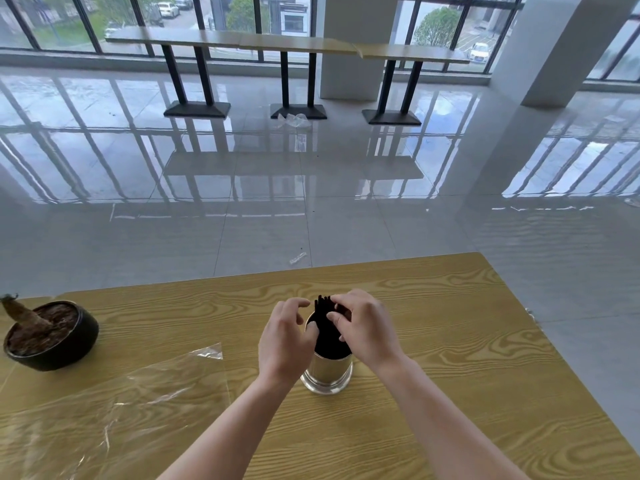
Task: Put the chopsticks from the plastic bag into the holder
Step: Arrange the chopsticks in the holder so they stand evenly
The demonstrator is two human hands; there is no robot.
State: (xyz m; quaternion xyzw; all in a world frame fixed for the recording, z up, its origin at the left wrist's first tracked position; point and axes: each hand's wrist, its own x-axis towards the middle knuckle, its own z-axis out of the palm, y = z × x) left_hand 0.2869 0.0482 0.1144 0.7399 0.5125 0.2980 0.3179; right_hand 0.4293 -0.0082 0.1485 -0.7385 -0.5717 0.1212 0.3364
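**Chopsticks stand in the holder, both hands at its mouth**

At the far left of the wood-grain counter (450, 341) sits a dark round pot (52, 336) filled with soil, with a cut stump leaning out of it. Nearer the person, the clear plastic bag (138, 403) lies flat and crumpled on the counter, well apart from the holder.

The left hand (285, 341) hovers just beside the holder's left side. Its fingers (298, 304) are loosely curled and slightly spread, closed round nothing; the thumb reaches toward the rim, but I cannot tell whether it touches.

The holder (327, 374), a shiny metal cylinder, stands upright near the middle of the counter. The black chopsticks (327, 327) are bunched inside it, with their tops rising above the rim and leaning slightly to the left.

The right hand (369, 329) comes in from the right over the holder's mouth. Its fingers (341, 301) curl over the chopstick tops while the thumb presses from below, pinching the bundle.
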